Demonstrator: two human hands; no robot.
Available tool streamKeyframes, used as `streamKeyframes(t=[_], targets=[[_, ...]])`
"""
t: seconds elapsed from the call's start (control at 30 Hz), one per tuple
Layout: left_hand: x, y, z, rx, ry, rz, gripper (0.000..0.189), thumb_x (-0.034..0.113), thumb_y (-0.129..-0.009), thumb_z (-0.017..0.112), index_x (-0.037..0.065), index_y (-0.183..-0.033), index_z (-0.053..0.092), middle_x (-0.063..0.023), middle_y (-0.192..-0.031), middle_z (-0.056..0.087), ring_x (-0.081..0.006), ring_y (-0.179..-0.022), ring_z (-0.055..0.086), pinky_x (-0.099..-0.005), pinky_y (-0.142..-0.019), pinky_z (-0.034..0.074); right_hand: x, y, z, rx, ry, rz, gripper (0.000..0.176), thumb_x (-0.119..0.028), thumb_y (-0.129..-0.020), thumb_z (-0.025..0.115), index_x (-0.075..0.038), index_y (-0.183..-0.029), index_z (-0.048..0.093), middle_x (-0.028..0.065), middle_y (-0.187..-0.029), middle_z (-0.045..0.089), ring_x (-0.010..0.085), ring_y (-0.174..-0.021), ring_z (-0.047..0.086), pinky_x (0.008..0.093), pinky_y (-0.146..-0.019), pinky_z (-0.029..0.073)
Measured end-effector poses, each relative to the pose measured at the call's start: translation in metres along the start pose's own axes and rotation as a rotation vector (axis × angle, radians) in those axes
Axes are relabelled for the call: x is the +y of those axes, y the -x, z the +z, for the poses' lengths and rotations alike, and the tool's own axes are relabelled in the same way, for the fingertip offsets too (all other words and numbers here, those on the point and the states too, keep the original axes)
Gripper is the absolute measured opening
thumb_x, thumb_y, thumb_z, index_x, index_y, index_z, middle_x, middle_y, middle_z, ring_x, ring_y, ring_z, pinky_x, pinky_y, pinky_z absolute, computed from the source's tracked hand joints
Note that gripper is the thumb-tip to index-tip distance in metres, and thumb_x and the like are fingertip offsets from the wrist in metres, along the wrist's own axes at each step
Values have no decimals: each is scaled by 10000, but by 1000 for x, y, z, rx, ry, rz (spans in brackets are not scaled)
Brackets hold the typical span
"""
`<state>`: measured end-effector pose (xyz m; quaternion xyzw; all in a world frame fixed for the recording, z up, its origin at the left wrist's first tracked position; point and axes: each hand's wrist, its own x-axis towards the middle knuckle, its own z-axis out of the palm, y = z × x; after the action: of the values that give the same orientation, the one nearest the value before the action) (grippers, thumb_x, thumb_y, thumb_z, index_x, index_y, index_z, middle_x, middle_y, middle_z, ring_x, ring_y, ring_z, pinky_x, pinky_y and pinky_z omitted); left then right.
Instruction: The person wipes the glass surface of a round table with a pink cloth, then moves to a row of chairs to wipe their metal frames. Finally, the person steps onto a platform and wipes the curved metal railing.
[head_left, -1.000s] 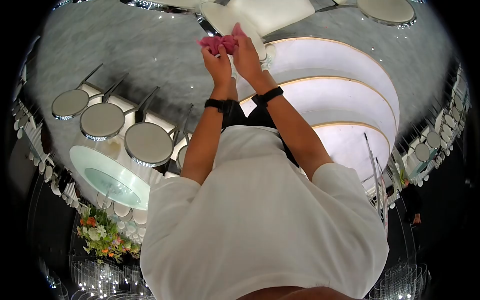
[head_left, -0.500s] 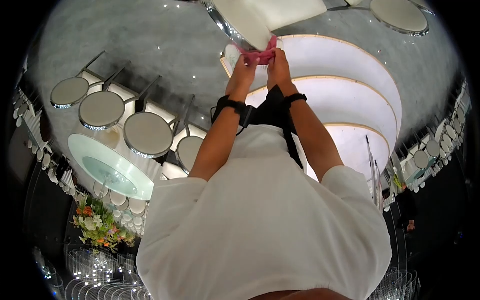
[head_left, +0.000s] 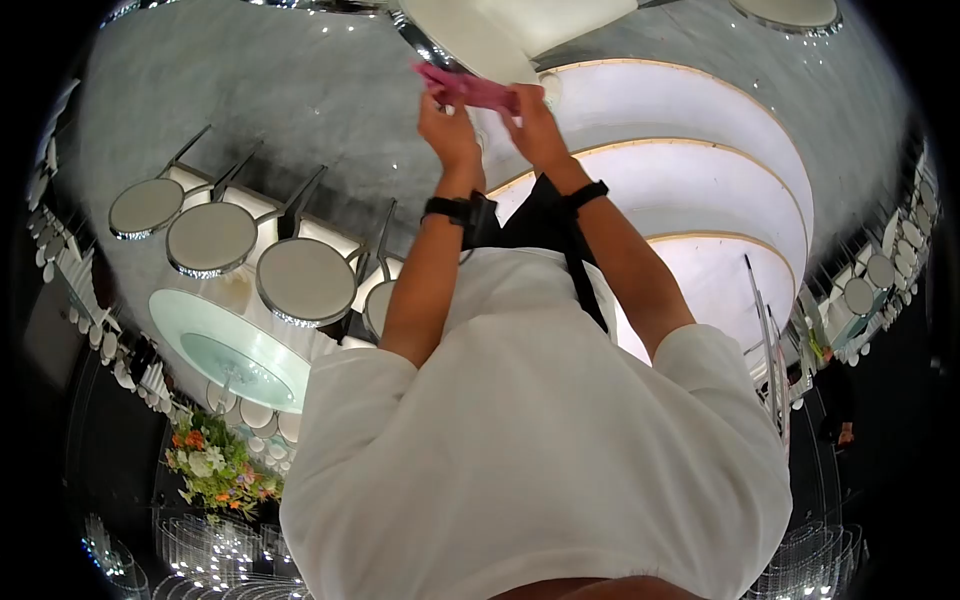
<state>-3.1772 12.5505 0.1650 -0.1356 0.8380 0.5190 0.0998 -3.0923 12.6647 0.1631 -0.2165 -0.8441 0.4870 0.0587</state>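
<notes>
A pinkish-red cloth (head_left: 478, 92) stretches bunched between my two hands, in front of me at the top of the view. My left hand (head_left: 450, 135) has its fingers closed around the cloth's left part, and a loose end sticks out past them. At the other end, my right hand (head_left: 537, 128) pinches the cloth with thumb and fingers. Just beyond the cloth is a chair's round padded back (head_left: 470, 40) with a shiny silver rim, overlapping the cloth in this view.
White curved steps (head_left: 690, 110) with wooden edging lie to the right. Several round-backed chairs (head_left: 305, 280) stand left around a table with a glass turntable (head_left: 240, 350). Flowers (head_left: 215, 470) are lower left. Another person (head_left: 838, 405) is at the far right.
Both hands have moved left and slightly up with the cloth, along the chair's rim. They are farther apart, and the cloth is now drawn out longer between them.
</notes>
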Motion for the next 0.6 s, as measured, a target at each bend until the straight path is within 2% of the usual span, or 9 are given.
streamKeyframes(t=[0.03, 0.07, 0.2, 0.27, 0.3, 0.37, 0.4, 0.47, 0.6], targets=[[16, -11, -3, 23, -1, 136, 240, 95, -817, 788, -39, -944, 636, -111, -852, 687, -190, -780, 639, -317, -733, 528, -11, -3, 5, 22, 2, -139, 376, -73, -861, 684, -16, -1192, 515, 222, -1144, 577, 384, -1060, 585, 447, -857, 501], [31, -23, -6, 47, -3, 273, 234, 81, -826, 777, -45, -963, 634, -111, -852, 686, -190, -784, 638, -318, -731, 528, -22, -9, 10, 32, 3, -131, 376, -73, -861, 684, -16, -1192, 515, 222, -1144, 577, 384, -1060, 585, 447, -857, 501], [41, -74, 2, -18, 89, 327, 240, 98, -839, 763, -42, -990, 638, -120, -865, 690, -203, -779, 639, -328, -745, 527, -46, -26, 31, 54, 18, -79, 469, -86, -830, 711, -18, -1237, 489, 241, -1105, 534, 427, -1071, 550, 455, -878, 490], [50, -82, 4, -105, -140, 496, 201, 137, -877, 715, -11, -997, 651, -156, -907, 691, -290, -770, 667, -357, -758, 537, -41, -34, 35, 117, 38, -79, 485, -99, -833, 722, -41, -1257, 493, 233, -1056, 527, 454, -1002, 566, 465, -852, 501], [51, -82, 5, -117, -148, 497, 201, 137, -877, 715, -11, -997, 651, -156, -907, 691, -290, -770, 667, -357, -758, 537, -38, -36, 35, 124, 34, -67, 485, -99, -833, 722, -41, -1257, 493, 233, -1056, 527, 454, -1002, 566, 465, -852, 501], [53, -79, 10, -192, -165, 486, 129, 57, -878, 644, -4, -992, 633, -175, -960, 684, -393, -919, 650, -441, -877, 500, -29, -38, 31, 82, -74, -34, 477, -113, -842, 729, -62, -1258, 502, 233, -1068, 533, 457, -959, 578, 461, -830, 504], [44, -80, 15, -195, -169, 487, 129, 57, -878, 644, -4, -992, 633, -175, -960, 684, -393, -919, 650, -441, -877, 500, -23, -36, 31, 72, -89, -35, 482, -125, -844, 737, -67, -1263, 504, 234, -1073, 535, 448, -940, 587, 459, -831, 507], [22, -83, 25, -167, -261, 859, 229, 163, -906, 617, 70, -1112, 651, -204, -1162, 632, -460, -1145, 562, -503, -990, 430, -18, -27, 27, 83, -110, -22, 491, -108, -842, 734, -65, -1271, 499, 233, -1075, 534, 441, -944, 587, 455, -835, 508], [30, -39, 35, -227, -565, 1033, 232, 172, -875, 613, 91, -1080, 683, -149, -1286, 571, -445, -1290, 431, -619, -1045, 317, 12, -7, 32, 105, -211, 48, 529, -34, -826, 716, -58, -1298, 478, 228, -1086, 534, 409, -951, 596, 441, -834, 509]])
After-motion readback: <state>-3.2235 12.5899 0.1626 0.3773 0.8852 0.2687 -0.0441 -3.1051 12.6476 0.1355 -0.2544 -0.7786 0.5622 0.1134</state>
